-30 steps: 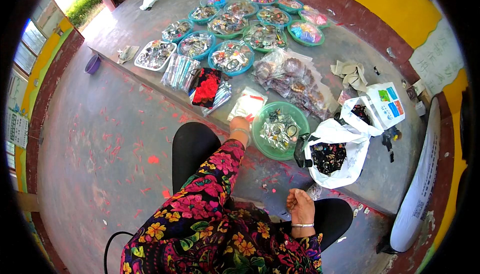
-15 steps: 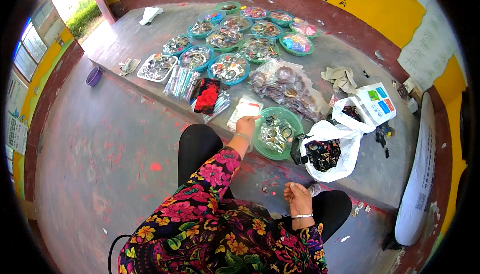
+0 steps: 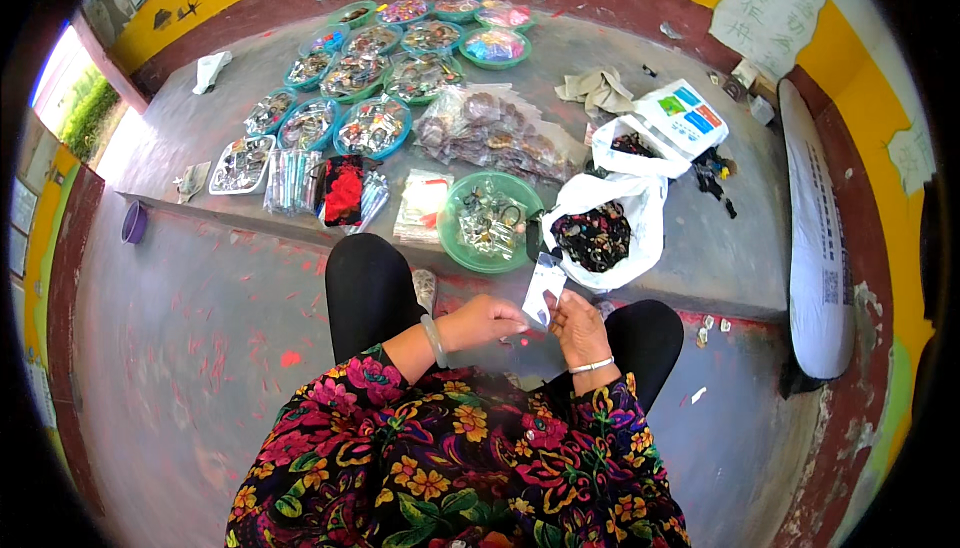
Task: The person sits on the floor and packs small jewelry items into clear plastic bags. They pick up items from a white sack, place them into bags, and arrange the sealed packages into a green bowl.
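Observation:
A small clear-and-white plastic bag is held upright above my lap, between my two hands. My right hand pinches its right edge between thumb and fingers. The fingertips of my left hand are closed at the bag's lower left corner. Just beyond my hands is a green plastic basin with small silvery packets and dark rings in it. To its left lies a stack of flat clear packets with white and red on them. A white plastic bag full of small dark pieces stands right of the basin.
Several round basins of small packaged goods crowd the raised floor at the back. In front of them lie a heap of clear bags and a red-and-black pouch. A second white bag and a long white sack are at right.
My left hand has drawn back from the flat packets and come beside my right hand. A small plastic bag is now between both hands. My view has turned to the right.

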Motion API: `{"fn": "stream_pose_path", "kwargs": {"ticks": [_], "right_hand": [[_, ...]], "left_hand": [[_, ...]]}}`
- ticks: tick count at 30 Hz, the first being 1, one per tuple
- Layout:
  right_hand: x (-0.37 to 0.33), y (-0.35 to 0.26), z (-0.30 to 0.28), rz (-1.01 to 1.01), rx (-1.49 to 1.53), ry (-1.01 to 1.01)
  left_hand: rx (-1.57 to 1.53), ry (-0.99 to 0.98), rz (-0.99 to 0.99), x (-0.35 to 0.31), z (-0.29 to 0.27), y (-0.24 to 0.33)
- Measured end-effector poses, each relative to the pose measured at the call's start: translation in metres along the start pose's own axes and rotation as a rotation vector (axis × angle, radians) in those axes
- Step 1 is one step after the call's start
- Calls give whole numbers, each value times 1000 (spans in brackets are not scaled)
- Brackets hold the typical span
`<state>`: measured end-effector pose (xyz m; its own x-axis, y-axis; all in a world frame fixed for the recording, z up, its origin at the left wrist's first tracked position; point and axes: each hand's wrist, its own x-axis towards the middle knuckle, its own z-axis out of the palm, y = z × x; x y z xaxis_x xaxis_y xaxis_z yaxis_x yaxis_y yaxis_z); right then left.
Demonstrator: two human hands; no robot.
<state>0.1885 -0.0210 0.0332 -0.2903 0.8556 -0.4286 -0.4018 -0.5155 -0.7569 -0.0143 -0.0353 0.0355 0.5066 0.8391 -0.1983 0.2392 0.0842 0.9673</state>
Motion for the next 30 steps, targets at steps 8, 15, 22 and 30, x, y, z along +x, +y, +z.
{"fn": "stream_pose_path", "kwargs": {"ticks": [8, 15, 22, 30], "right_hand": [[-2, -1, 0, -84, -121, -20], [1, 4, 0, -46, -154, 15], [0, -3, 20, -765, -996, 250], [-2, 2, 16, -783, -1027, 88]], "left_hand": [[-90, 32, -51, 2, 3, -11], [-385, 135, -81, 10, 1, -16], [-962, 140, -189, 5, -11, -7], [-1075, 87, -274, 3, -11, -3]]}}
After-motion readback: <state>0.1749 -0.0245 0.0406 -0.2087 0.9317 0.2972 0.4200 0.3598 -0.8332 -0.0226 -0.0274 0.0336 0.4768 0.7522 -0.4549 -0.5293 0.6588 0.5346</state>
